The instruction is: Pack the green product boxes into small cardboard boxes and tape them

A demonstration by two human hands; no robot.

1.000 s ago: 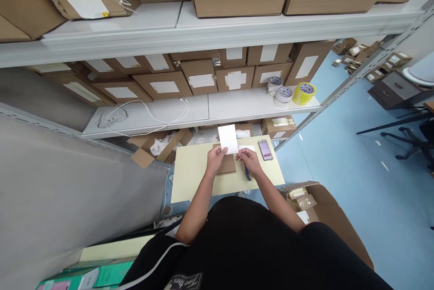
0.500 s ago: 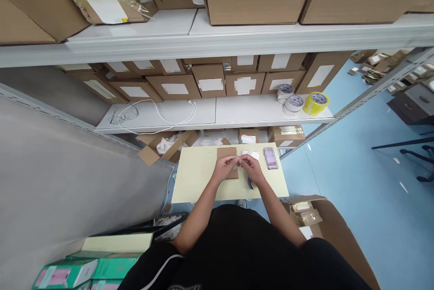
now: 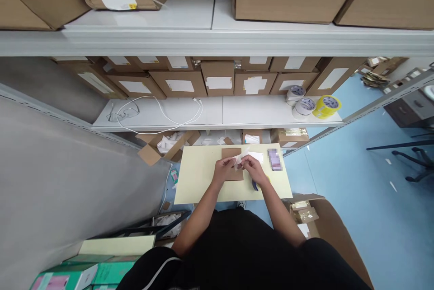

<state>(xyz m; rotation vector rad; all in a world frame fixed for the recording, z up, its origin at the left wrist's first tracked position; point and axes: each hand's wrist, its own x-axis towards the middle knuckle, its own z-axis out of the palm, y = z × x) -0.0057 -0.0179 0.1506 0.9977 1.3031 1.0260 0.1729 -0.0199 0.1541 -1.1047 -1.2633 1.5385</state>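
Between my two hands is a thin white label-like sheet [image 3: 241, 156], partly translucent and raised over the table. My left hand [image 3: 224, 169] pinches its left side, and my right hand [image 3: 252, 168] has its fingers closed on the right side. Beneath them a flat brown cardboard piece [image 3: 232, 152] lies on the pale yellow table [image 3: 198, 177]. Beside my right hand are a white paper [image 3: 257, 157] and a tool with a dark blue handle [image 3: 255, 185], partly hidden by the wrist. A blurred purple item [image 3: 274, 160] lies at the table's right.
A shelf [image 3: 190, 116] behind the table carries cartons [image 3: 181, 83], a white cable [image 3: 159, 108], and tape rolls [image 3: 326, 106]. An open carton [image 3: 151, 154] with white scraps stands behind left. A large open box [image 3: 339, 236] is at my right, green boxes [image 3: 111, 273] lower left.
My hands have moved slightly apart, and the white sheet now shows spread between them. The view has shifted a little, so the shelf items appear farther right.
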